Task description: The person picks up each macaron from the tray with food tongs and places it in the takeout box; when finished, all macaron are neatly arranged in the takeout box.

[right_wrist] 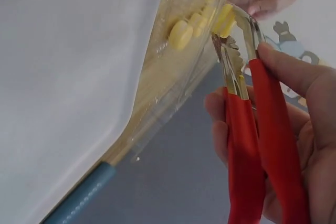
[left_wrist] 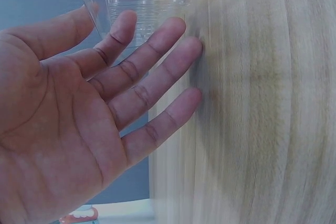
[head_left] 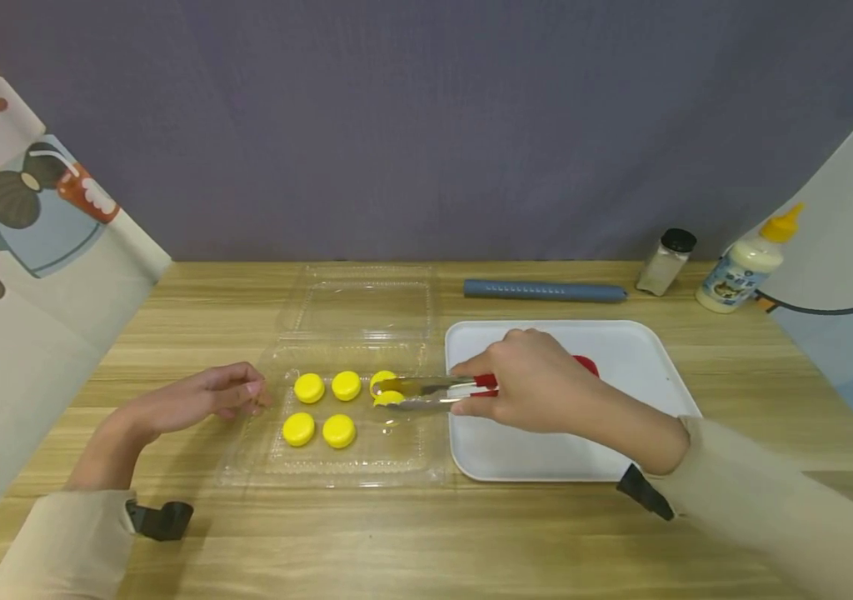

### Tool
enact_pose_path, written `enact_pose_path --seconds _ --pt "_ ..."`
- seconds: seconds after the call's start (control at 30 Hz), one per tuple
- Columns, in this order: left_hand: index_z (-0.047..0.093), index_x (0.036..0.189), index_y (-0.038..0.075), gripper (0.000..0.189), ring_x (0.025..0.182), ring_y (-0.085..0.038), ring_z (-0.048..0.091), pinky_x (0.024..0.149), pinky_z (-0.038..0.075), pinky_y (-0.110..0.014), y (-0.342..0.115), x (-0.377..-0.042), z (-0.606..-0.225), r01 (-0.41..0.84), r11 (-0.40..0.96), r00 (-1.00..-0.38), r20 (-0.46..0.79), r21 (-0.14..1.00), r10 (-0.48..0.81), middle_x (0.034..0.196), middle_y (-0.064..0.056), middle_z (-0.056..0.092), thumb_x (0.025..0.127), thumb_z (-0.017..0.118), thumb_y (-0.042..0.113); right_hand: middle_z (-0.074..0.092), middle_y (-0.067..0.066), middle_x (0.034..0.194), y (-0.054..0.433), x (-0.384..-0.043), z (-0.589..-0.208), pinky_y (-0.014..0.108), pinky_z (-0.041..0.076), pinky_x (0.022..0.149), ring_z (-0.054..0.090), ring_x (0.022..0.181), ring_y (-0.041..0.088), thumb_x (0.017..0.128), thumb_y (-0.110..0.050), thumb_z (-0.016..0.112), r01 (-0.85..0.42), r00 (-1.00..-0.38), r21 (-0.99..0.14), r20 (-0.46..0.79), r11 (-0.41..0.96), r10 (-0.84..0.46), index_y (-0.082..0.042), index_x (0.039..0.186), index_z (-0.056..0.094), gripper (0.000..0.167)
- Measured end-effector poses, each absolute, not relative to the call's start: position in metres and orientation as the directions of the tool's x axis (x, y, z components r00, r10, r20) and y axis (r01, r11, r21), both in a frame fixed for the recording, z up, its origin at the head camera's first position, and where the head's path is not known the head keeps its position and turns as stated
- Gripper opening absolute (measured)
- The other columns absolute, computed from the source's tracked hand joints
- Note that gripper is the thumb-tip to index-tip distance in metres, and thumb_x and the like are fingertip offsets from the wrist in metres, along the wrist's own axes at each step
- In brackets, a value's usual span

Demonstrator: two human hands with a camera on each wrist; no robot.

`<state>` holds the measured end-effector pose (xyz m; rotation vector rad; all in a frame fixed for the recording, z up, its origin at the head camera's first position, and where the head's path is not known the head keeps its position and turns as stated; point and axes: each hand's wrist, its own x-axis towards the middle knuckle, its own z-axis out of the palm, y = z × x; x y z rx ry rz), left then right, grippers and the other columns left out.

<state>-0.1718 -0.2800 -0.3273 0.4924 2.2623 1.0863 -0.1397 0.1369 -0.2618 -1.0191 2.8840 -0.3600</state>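
Observation:
My right hand grips red-handled metal tongs. Between the tong tips is a yellow macaron, held over the right part of a clear plastic container. Inside the container sit several more yellow macarons in two rows; the one at the back right is partly hidden by the tongs. My left hand is at the container's left side, fingertips right at its wall. The left wrist view shows that palm with its fingers loosely extended and spread.
A white tray lies right of the container, under my right forearm, with something red partly hidden on it. Behind stand a blue-grey stick-shaped tool, a black-lidded shaker and a yellow-nozzled bottle. The container's clear lid is folded back.

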Motion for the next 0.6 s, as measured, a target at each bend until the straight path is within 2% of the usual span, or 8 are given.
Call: enact_pose_path --seconds 0.17,0.27,0.4,0.6 --pt "0.053 0.123 -0.002 0.029 0.112 -0.029 0.059 0.094 0.05 -0.051 -0.28 -0.171 -0.326 0.085 0.605 -0.766 -0.336 0.792 0.548 0.127 -0.017 0.061 0.111 0.042 0.021 0.034 -0.012 0.043 0.125 -0.14 -0.264 0.028 0.024 0.052 0.024 0.048 0.007 0.086 -0.038 0.083 -0.604 -0.78 -0.222 -0.03 0.765 -0.625 -0.018 0.119 0.078 0.039" --pt "0.053 0.123 -0.002 0.028 0.113 -0.029 0.06 0.095 0.049 -0.054 -0.28 -0.171 -0.326 0.084 0.605 -0.766 -0.338 0.792 0.548 0.128 -0.018 0.061 0.111 0.042 0.021 0.041 -0.012 0.045 0.119 -0.14 -0.265 0.028 0.028 0.052 0.03 0.047 0.008 0.086 -0.038 0.083 -0.61 -0.776 -0.2 -0.045 0.767 -0.629 -0.017 0.119 0.078 0.039" --pt "0.053 0.124 -0.002 0.03 0.114 -0.03 0.059 0.095 0.049 -0.053 -0.28 -0.171 -0.326 0.074 0.607 -0.766 -0.345 0.791 0.543 0.128 -0.017 0.061 0.111 0.042 0.022 0.052 -0.013 0.054 0.113 -0.139 -0.266 0.03 0.039 0.056 0.043 0.052 0.009 0.086 -0.037 0.082 -0.621 -0.769 -0.162 -0.061 0.767 -0.636 -0.016 0.116 0.078 0.036" --pt "0.053 0.126 -0.002 0.031 0.114 -0.03 0.059 0.094 0.05 -0.052 -0.279 -0.171 -0.326 0.064 0.611 -0.767 -0.353 0.789 0.536 0.126 -0.016 0.06 0.111 0.042 0.023 0.053 -0.011 0.057 0.107 -0.138 -0.269 0.034 0.047 0.063 0.05 0.058 0.011 0.087 -0.036 0.081 -0.643 -0.756 -0.103 -0.075 0.759 -0.651 -0.017 0.113 0.079 0.032"
